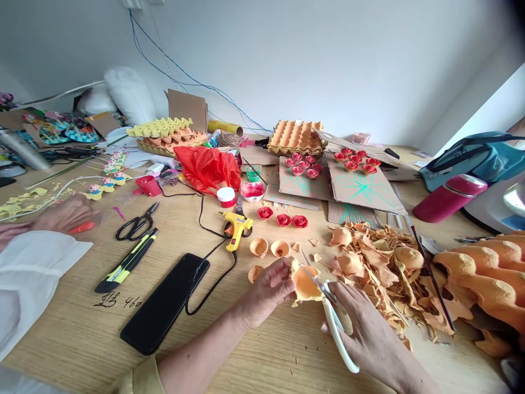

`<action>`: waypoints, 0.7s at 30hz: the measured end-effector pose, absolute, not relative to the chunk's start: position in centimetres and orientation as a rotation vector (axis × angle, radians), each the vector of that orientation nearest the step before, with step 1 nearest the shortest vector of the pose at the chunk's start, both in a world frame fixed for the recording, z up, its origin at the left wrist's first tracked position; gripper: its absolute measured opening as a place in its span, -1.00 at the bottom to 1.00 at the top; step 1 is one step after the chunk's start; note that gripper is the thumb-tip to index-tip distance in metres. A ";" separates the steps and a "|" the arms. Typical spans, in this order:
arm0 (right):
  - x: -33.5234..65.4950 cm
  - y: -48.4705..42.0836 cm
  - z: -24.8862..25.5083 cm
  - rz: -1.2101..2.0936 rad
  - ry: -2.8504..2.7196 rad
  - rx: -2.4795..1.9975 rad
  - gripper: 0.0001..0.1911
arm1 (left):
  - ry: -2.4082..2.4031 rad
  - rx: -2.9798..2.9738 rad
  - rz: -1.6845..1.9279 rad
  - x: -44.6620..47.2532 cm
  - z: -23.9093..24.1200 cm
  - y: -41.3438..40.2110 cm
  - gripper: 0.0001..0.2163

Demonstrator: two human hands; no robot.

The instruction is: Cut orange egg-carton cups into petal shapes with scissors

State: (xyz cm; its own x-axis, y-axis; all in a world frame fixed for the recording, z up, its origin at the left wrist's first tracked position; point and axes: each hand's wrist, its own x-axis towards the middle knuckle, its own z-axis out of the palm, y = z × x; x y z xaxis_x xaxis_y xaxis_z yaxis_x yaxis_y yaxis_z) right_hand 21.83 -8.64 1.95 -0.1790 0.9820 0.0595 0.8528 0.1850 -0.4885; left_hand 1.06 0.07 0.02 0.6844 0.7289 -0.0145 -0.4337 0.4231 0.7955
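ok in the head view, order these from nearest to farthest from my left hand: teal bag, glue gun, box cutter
1. Glue gun: just past the left hand, to its left.
2. Box cutter: farther left, beyond the phone.
3. Teal bag: far right, behind the pink flask.

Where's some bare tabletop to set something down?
Bare wood lies between the black phone and the white sleeve, below the handwriting, and between your left forearm and right hand, bar small crumbs. The right is crowded: orange scraps beside the egg tray.
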 end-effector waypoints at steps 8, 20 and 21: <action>21.4 -8.6 2.5 0.562 -2.080 -1.688 -0.82 | 0.334 0.857 0.747 0.9 0.7 0.1 -0.71; 21.6 -8.7 2.1 0.501 -2.095 -1.690 -0.69 | 0.342 0.832 0.764 0.7 -0.3 0.5 -0.60; 21.6 -8.7 2.0 0.502 -2.097 -1.692 -0.69 | 0.347 0.833 0.769 0.7 -0.2 0.5 -0.60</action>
